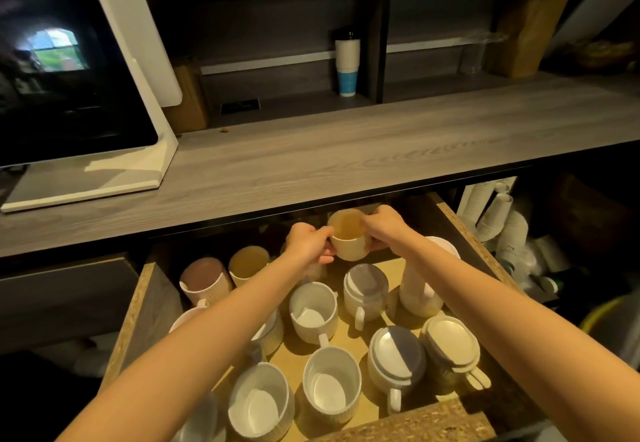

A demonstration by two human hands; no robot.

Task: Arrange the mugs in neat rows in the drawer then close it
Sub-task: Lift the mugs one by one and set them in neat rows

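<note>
A cream mug (348, 237) was held above the far part of the open drawer (446, 215), mouth up and tipped slightly toward the camera; the left hand (309, 242) gripped its left side with the fingers curled round the wall, and the right hand (384, 225) clasped its right side and rim; both hands were closed on it, and whether it touched anything beneath could not be told.

Below it, inside the drawer, other mugs stood in loose rows; at the far left were a mug with a dark interior (204, 277) and a tan-lined mug (248, 263) just beside it; in the middle an upright white mug (313, 312) stood with its handle pointing near; to its right was an upside-down mug (367, 289); at the right stood a tall stack of inverted mugs (420, 286). In the near row were two upright white mugs (330, 388) (the left one partly hidden by the forearm) and two inverted mugs (396, 360), the rightmost a stacked pair.

Above the drawer ran a grey wood-grain counter (346, 151); a white-framed screen (69, 78) stood on its left; a stack of paper cups (347, 67) stood on the far shelf.
</note>
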